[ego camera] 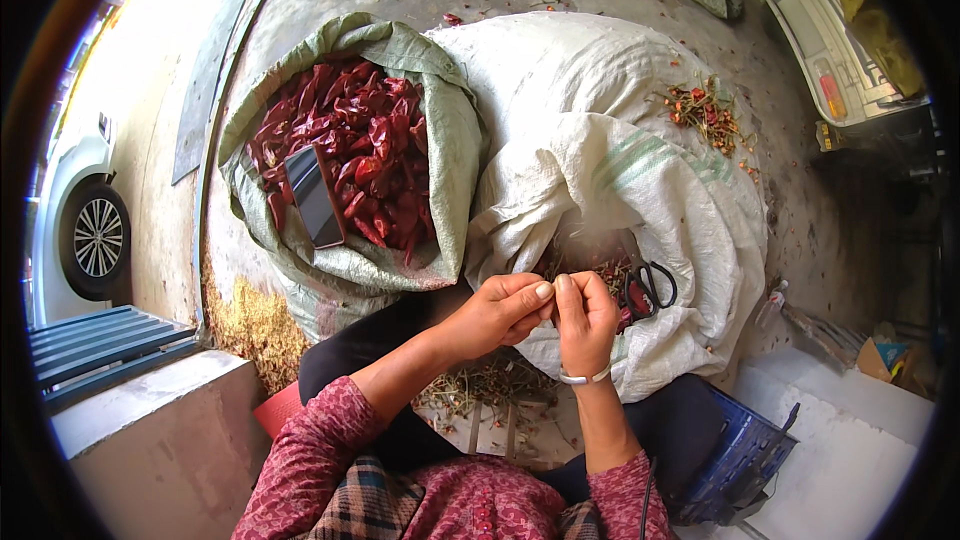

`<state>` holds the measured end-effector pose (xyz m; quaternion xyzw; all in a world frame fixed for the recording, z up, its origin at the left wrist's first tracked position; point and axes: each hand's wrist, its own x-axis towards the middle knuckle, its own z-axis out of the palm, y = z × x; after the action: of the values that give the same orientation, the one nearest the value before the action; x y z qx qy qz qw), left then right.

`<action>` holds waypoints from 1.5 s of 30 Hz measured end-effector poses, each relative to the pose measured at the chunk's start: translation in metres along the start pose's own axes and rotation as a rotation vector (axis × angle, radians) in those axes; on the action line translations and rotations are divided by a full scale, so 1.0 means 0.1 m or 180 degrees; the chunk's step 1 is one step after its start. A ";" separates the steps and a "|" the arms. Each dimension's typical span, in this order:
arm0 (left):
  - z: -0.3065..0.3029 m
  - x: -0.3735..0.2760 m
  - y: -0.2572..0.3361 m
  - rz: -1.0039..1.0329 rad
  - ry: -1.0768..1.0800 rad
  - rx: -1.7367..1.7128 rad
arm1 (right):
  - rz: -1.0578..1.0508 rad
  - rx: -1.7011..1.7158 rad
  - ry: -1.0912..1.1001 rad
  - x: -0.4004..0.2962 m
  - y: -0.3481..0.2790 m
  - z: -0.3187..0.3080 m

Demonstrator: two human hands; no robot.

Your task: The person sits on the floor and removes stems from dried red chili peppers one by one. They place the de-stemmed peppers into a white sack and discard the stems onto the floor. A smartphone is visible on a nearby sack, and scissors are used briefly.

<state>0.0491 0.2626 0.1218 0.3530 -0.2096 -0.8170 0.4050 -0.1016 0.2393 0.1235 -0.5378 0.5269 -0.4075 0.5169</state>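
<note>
My left hand (491, 315) and my right hand (589, 315) meet at the fingertips above the mouth of a white woven sack (555, 187). Thumbs and fingers are pinched together; whatever lies between them is too small or hidden to tell. Inside that sack are dried stems and red bits, partly covered by my hands. Black-handled scissors (651, 291) rest in its opening, right beside my right hand. To the left stands a pale green woven sack (457, 165) full of dried red chili peppers (375, 142), with a smartphone (313, 199) lying on them.
Stems and chili scraps (701, 116) lie on the white sack. More stems (487, 382) litter the ground between my legs. A blue plastic basket (739, 457) is at lower right, a red plastic container (279, 406) at lower left. Pale walls flank me; a vehicle (817, 37) stands at upper right.
</note>
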 end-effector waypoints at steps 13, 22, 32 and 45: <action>0.00 -0.09 0.06 0.0528 -0.0438 0.1705 | 0.1110 0.0932 -0.0060 -0.04 0.29 -0.05; -0.13 -0.01 0.09 0.0402 0.0489 0.1187 | 0.1729 -0.0557 -0.1242 0.01 1.02 -0.34; -0.15 0.06 0.09 0.0070 0.0765 0.1132 | -0.0385 -0.2754 0.0259 0.81 1.80 -0.17; -0.15 0.13 -0.02 0.0138 0.0902 0.1379 | 0.1060 0.1375 0.0735 0.24 0.79 -1.03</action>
<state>0.0541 0.2525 0.1049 0.5379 -0.3284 -0.6865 0.3627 -0.2119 0.2099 0.0567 -0.2715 0.5642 -0.4783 0.6157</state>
